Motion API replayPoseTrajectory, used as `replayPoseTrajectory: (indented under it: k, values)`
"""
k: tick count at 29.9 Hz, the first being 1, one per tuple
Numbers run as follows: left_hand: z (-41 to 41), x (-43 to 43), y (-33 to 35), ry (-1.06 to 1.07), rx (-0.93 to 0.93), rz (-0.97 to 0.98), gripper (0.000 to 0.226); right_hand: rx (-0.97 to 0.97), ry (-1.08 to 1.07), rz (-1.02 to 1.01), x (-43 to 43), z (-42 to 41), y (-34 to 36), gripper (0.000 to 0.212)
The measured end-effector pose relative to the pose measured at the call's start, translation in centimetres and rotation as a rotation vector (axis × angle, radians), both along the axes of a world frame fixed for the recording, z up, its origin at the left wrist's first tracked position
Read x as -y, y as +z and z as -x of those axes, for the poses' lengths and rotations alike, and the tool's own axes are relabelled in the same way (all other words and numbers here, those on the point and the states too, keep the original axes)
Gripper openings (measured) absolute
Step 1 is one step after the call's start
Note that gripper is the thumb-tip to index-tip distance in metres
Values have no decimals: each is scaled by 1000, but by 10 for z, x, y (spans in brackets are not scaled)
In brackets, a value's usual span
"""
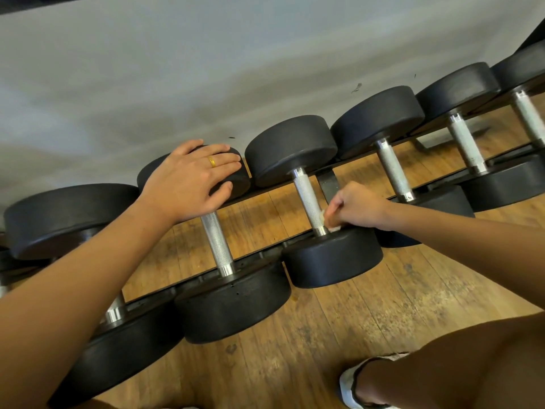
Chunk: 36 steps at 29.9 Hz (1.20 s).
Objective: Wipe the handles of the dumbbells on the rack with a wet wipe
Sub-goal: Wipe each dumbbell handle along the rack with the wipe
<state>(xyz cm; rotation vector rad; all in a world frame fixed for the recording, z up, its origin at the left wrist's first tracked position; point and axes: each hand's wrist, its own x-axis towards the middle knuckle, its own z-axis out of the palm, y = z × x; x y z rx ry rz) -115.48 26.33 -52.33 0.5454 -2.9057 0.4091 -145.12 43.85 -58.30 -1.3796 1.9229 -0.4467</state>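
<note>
My left forearm [88, 276] fills the near corner, and it points me to my landmark: the centre dumbbell [333, 258], with black heads and a knurled steel handle [305, 193], lying across the rack [250, 256] rails. More dumbbells line up on either side of it. Just left of it, my left hand [191, 178] lies spread flat on the far head of the neighbouring dumbbell [233, 302], gripping nothing. Right of the landmark, my right hand [358, 208] is a curled fist pinching the wet wipe [323, 216] against the near end of that handle, by the collar.

Careful here. I'm bracing the neighbour, not the dumbbell I'm rubbing, so a hard stroke could roll it on the rails. The wipe is a small wad on one side only, so I reckon the underside could get skipped, and the knurling may shred it.

What I can't read: the right fingertips and most of the wipe are tucked behind the fist. The handle's underside faces away. My forearm covers most of the handle furthest left of the landmark, and the row to its right is cut off by the frame.
</note>
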Motion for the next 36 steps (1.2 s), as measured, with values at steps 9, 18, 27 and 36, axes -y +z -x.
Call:
replayPoseTrajectory:
  k: [9,18,27,36]
  values:
    - [-1,0,0,-25,-6,38,48,-41,-136,333,40,-12,19,18]
    - [0,0,-2,-12,-1,43,47,-97,-221,365,47,-27,12,17]
    - [-1,0,-1,-9,3,48,47,-138,-170,348,40,-26,11,11]
    - [0,-1,0,-13,-1,51,47,-129,-113,225,33,-21,14,8]
